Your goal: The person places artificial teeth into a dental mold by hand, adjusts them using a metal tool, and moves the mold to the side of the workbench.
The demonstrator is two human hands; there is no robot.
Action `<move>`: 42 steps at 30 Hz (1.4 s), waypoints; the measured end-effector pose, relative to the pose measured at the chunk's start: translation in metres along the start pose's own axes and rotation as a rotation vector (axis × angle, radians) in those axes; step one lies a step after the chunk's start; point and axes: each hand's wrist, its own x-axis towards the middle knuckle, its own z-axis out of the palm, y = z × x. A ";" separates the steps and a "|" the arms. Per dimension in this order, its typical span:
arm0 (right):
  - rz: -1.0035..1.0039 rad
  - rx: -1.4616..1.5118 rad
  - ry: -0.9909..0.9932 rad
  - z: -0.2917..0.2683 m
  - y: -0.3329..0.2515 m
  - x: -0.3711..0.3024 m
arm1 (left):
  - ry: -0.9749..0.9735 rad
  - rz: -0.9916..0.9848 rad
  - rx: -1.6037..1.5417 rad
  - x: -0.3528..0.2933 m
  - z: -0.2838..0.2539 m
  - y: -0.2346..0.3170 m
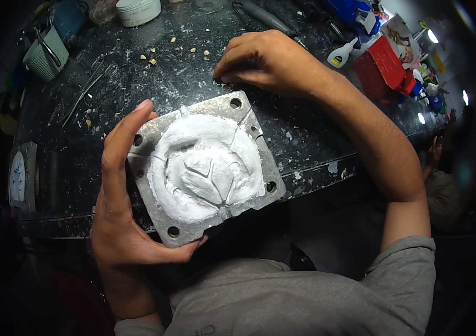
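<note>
A: Item one, and its place?
B: I log one square grey metal block (187, 231) with holed corners, its round white plaster-like fill (210, 179) ridged and hollowed; held over the near edge of the dark, white-flecked surface (126, 95)

A: Hands?
B: I list two: left hand (115, 224), fingers gripping the block along its left side, thumb at the near edge; right hand (271, 59), just beyond the far edge, fingers curled; whether they hold anything, I cannot tell

A: Remaining stock?
B: Small cream-coloured pieces (152, 61), scattered; silver scissor-handled metal tool (87, 89), left; pale green plastic basket (47, 61), far left; round white tub (138, 12), far side; grey cylindrical tool (266, 19), beyond the right hand; white bottle with pointed nozzle (341, 55), right; red plastic container (384, 63), beside the bottle
</note>
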 end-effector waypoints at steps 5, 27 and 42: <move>0.099 0.043 0.239 -0.014 -0.013 -0.005 | 0.009 0.003 0.019 0.000 0.001 0.002; 0.515 1.658 -0.226 0.067 -0.243 -0.229 | 0.241 -0.084 0.192 -0.010 0.031 0.022; 0.748 0.501 0.620 -0.013 -0.140 -0.196 | 0.267 -0.055 0.284 -0.010 0.033 0.014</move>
